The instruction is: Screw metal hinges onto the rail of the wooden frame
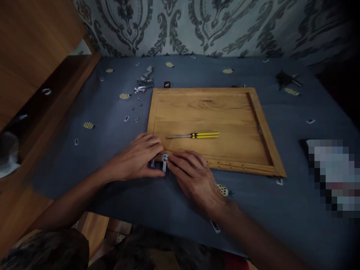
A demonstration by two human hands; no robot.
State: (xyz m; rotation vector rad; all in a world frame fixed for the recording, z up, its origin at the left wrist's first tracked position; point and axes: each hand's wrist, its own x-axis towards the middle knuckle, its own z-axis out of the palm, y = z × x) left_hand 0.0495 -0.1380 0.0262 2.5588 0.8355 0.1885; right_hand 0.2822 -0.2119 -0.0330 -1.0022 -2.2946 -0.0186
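Observation:
A metal cabinet hinge (165, 160) sits at the near left corner of a framed wooden panel (202, 112). My left hand (137, 157) curls around the hinge from the left, its thumb below and fingers above, closed on it. From the right, my right hand (194, 176) presses bunched fingertips against the same hinge. Part of the hinge is hidden behind the fingers. A screwdriver (204, 135) with a yellow and black handle lies on the panel, its tip pointing left. Small dark holes dot the panel's near edge.
More hinges (144, 80) lie in a pile beyond the panel's left corner, with several small screws (137, 120) nearby. A dark object (288, 79) rests at the far right. A wooden cabinet (36, 48) borders the blue patterned cloth (107, 112) on the left.

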